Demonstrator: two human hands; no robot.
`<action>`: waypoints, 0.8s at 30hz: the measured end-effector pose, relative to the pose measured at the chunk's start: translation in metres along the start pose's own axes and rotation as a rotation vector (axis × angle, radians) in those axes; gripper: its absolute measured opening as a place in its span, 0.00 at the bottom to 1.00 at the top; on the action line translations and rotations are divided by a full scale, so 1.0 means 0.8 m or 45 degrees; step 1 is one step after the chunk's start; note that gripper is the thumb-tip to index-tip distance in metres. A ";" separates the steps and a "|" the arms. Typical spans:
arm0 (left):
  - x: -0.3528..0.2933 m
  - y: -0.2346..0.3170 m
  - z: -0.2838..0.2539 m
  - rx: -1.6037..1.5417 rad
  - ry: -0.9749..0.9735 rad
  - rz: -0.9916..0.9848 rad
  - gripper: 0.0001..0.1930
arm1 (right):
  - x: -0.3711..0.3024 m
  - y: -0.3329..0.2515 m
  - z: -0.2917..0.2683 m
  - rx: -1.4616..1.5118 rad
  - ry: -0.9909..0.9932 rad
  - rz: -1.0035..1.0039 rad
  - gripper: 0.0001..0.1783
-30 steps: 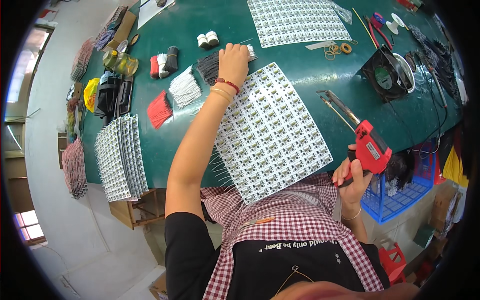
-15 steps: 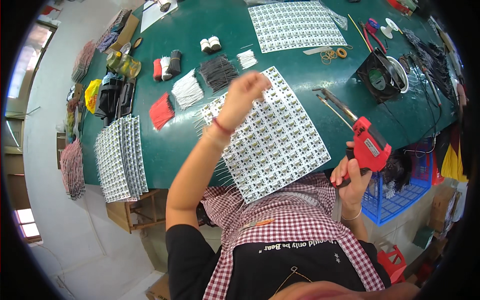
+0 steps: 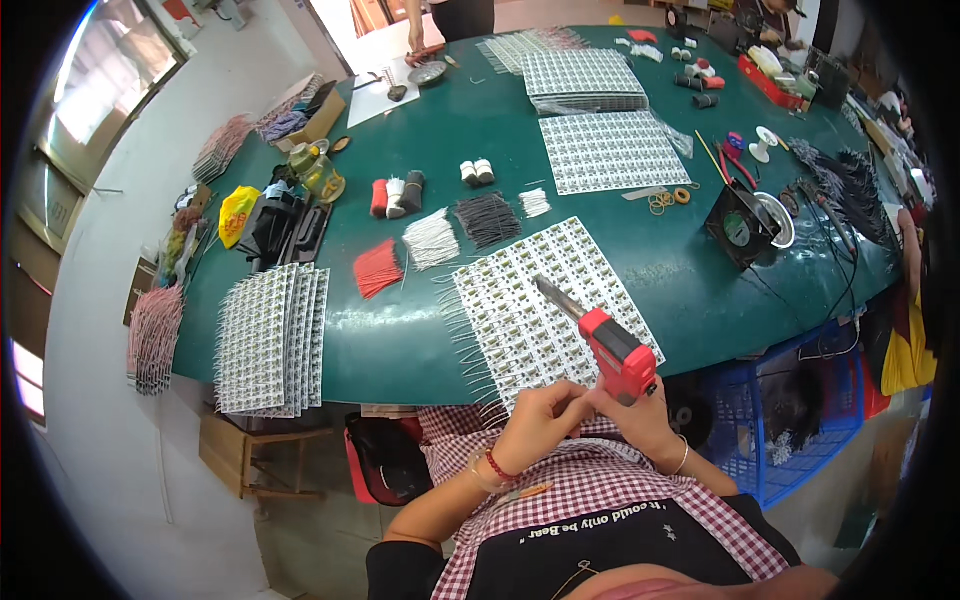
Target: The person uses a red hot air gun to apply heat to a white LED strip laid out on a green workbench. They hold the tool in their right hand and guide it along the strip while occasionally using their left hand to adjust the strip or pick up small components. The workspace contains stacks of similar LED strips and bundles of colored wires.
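Observation:
My right hand [image 3: 641,418] grips a red and black soldering gun [image 3: 622,350], whose metal tip points away over a white panel of small circuit boards [image 3: 500,312]. Close against that hand, my left hand [image 3: 546,418] has its fingers pinched together; anything between them is too small to make out. Both hands are at the panel's near edge. Thin wires [image 3: 462,335] stick out along the panel's left side. Beyond it lie cut wires in piles: red [image 3: 378,268], white [image 3: 431,239], black [image 3: 487,220] and a small white one [image 3: 535,203].
Overlapping board panels [image 3: 265,340] lie at the table's left edge. Further panels [image 3: 615,150] lie at the back. A black fan [image 3: 742,222] stands to the right, near bundled dark wires [image 3: 840,180]. A blue crate [image 3: 800,430] is below right. Another person's hand [image 3: 416,45] shows at the far edge.
My left hand has come down from above the panel to beside my right hand. The soldering gun has swung left over the panel. The view now takes in more of the far table.

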State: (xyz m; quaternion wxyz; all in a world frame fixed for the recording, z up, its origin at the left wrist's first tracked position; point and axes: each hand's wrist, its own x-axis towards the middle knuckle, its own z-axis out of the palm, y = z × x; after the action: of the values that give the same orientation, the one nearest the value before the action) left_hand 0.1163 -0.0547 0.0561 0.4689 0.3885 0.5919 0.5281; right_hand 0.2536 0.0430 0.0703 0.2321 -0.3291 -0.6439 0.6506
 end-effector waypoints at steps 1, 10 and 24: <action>-0.007 0.004 0.000 0.015 0.000 0.006 0.08 | -0.003 0.006 -0.001 -0.053 -0.013 -0.014 0.09; -0.046 -0.025 0.018 -0.077 0.057 0.033 0.08 | -0.041 0.023 0.002 -0.157 -0.042 -0.116 0.10; -0.058 -0.034 0.020 0.023 0.221 0.148 0.07 | -0.047 0.018 0.014 -0.159 -0.027 -0.105 0.09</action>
State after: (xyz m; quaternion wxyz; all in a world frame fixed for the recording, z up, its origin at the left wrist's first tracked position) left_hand 0.1449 -0.0983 0.0355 0.3809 0.3793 0.6114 0.5808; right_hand 0.2724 0.0069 0.0608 0.2309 -0.3094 -0.6984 0.6026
